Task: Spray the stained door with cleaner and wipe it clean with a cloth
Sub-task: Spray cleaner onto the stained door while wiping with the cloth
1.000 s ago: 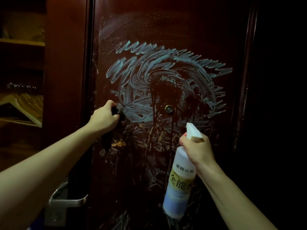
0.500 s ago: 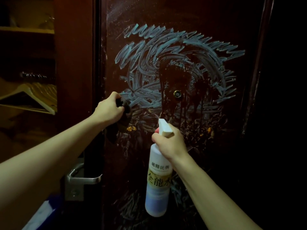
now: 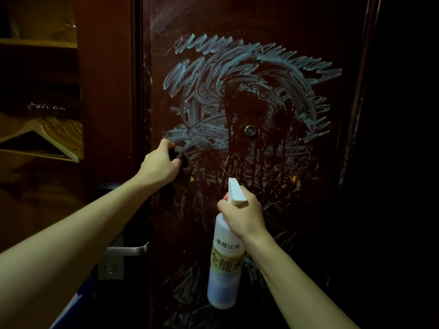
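The door fills the view, dark red-brown and shut, and it carries a broad swirl of pale blue smear above both hands, with wet dark runs through its middle around a small peephole. The spray bottle hangs upright below the right hand, whose fingers are wrapped closed around its neck under the white trigger head, nozzle pointed at the door. The left hand has its fingers curled tight on a dark cloth pressed to the panel at the lower left edge of the smear. Orange specks lie to the right of the bottle hand. Judgement: spraying is partly done and wiping has barely begun; the next move calls for a firm sweep of the cloth up and right across the wetted patch.
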Tool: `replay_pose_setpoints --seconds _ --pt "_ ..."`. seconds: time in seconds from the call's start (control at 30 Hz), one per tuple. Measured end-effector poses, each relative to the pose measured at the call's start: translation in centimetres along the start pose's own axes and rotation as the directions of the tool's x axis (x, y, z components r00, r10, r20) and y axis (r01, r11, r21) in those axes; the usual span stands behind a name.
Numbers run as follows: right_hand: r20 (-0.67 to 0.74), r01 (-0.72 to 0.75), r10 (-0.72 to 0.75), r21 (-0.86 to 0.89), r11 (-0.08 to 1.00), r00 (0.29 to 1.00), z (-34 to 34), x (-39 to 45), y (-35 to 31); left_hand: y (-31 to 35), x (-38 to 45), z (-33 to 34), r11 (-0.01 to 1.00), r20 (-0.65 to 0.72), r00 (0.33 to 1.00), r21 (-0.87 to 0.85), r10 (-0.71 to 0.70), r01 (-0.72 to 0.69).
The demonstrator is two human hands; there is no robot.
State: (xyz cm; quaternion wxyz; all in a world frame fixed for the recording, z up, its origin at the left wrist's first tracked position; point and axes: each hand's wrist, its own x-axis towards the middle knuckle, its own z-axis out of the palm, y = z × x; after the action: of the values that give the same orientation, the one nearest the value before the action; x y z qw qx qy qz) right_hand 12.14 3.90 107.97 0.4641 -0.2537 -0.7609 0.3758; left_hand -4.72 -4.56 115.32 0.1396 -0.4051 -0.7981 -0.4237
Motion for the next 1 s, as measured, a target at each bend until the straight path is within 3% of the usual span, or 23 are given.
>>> replay_pose_setpoints --seconds 0.13,0.43,0.83,1.0 --pt "-0.053 -0.036 0.039 0.045 0.998 0.998 -1.9 -0.7 1.5 0.2 -0.4 1.2 0.999 0.012 1.0 -0.037 -0.015 0.015" --pt "-0.173 -0.055 0.046 -0.048 0.997 0.984 -6.3 -1.9 4.5 -0.5 -0.6 3.9 0.998 0.014 0.999 -0.061 -0.031 0.032" --pt "-0.21 -0.075 0.066 -0.033 0.997 0.975 -9.2 -2.0 6.9 -3.3 0.7 5.2 0.986 -0.118 0.987 -0.143 -0.106 0.089" --pt "-0.204 -0.073 0.061 -0.053 0.996 0.977 -8.8 -2.4 8.0 -3.8 0.8 5.7 0.989 -0.134 0.989 -0.139 -0.058 0.039"
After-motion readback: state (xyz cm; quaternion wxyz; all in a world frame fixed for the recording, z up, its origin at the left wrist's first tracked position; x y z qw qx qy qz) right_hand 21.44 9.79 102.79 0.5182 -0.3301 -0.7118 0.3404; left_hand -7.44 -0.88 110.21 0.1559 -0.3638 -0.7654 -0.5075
